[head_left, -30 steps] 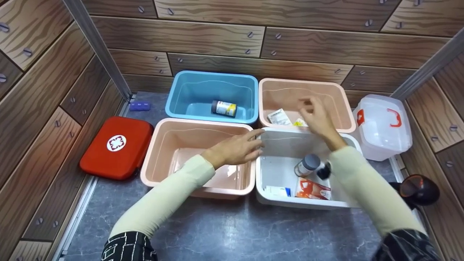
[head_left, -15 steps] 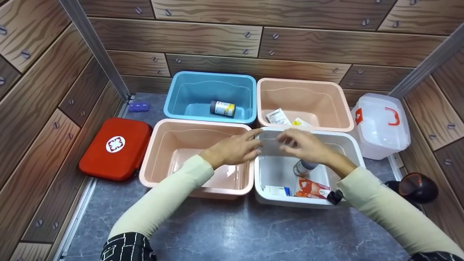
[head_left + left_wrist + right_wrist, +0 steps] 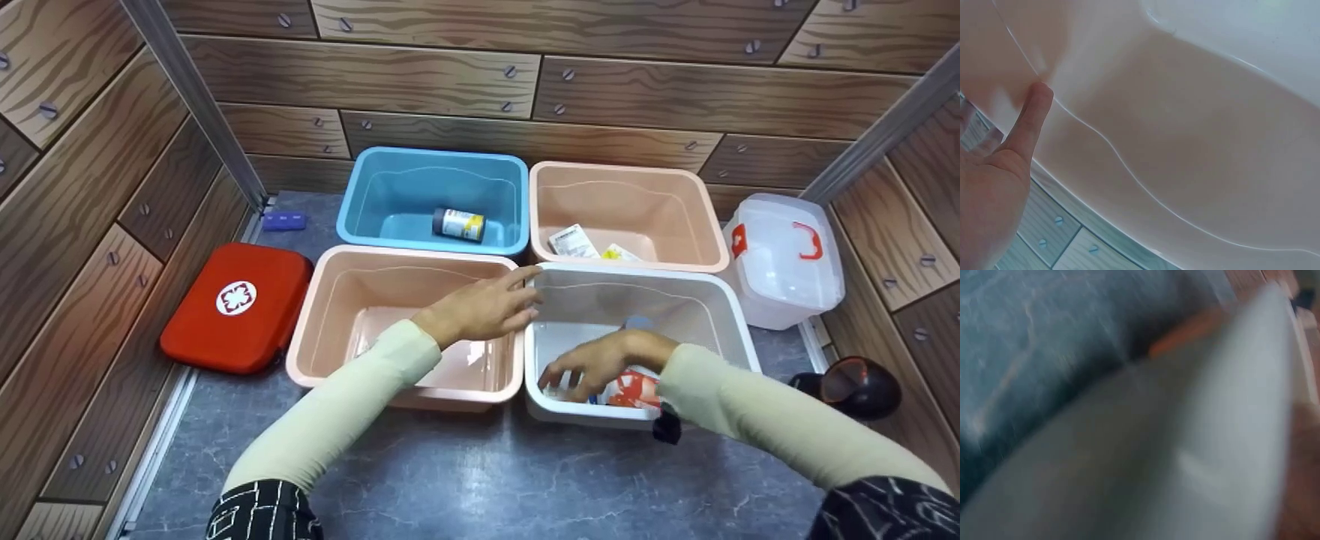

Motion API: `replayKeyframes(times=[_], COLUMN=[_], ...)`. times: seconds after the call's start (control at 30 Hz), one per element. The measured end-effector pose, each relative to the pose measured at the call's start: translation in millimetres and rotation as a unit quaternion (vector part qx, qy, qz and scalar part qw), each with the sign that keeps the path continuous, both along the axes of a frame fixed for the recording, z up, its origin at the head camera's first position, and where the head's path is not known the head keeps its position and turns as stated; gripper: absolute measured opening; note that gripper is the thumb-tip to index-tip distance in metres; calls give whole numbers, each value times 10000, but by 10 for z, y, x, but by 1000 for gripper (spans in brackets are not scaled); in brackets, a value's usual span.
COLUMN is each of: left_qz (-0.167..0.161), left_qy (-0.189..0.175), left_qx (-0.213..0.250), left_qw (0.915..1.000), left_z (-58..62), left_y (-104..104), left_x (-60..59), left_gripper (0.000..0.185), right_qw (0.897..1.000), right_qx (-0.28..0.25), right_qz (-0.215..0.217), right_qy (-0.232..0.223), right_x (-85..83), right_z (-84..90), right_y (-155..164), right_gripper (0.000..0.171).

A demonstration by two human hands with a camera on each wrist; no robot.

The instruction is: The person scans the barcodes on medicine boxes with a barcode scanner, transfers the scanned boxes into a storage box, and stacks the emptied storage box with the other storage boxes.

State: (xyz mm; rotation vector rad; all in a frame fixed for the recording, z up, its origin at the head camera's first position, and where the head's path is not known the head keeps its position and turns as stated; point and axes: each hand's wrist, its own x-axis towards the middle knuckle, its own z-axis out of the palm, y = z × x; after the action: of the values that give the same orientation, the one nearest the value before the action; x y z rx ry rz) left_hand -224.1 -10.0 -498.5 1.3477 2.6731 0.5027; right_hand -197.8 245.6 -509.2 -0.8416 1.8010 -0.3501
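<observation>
My left hand (image 3: pixel 480 307) lies over the right rim of the front pink bin (image 3: pixel 420 253), fingers extended toward the white bin (image 3: pixel 645 271). In the left wrist view, one finger (image 3: pixel 1030 121) points along the pink bin's inner wall. Inside the white bin, my right hand (image 3: pixel 604 364) reaches down with parted, bent fingers over a small white-and-blue box (image 3: pixel 593 399), largely hidden beneath them. Beside that hand lies a red-and-white packet (image 3: pixel 630 390). Behind it shows the grey cap of a bottle (image 3: pixel 639 323). The right wrist view is blurred.
At the back are a blue bin (image 3: pixel 442 154) with a dark-capped bottle (image 3: pixel 459 224) and a pink bin (image 3: pixel 622 169) with a white box (image 3: pixel 574 241). A red first-aid case (image 3: pixel 236 307) lies left; a clear lidded box (image 3: pixel 787 255) and a black round object (image 3: pixel 861 388) stand right.
My right hand has moved from over the back pink bin down into the white bin, toward its front left. My left hand stays at the rim.
</observation>
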Motion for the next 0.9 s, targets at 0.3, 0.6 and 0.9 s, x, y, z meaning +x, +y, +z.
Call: replayKeyframes(times=[0.3,0.6,0.9], left_qz=[-87,-13,-37], left_qy=[108,7,117], left_qx=[-16,-83,-45], left_qw=[9999,10000,9999], left_z=[-3,3,-13], left_y=[33,1,-15], left_x=[-9,-14,-16], left_gripper=[38,40,37], right_qw=[9938,9890,9812], right_qx=[-134,205,141], right_qz=[609,136,58], right_qy=[919,1459,1922], right_x=[57,87,88], right_z=[-244,-286,-256], right_y=[-97,3,13], right_gripper=[38,64,32])
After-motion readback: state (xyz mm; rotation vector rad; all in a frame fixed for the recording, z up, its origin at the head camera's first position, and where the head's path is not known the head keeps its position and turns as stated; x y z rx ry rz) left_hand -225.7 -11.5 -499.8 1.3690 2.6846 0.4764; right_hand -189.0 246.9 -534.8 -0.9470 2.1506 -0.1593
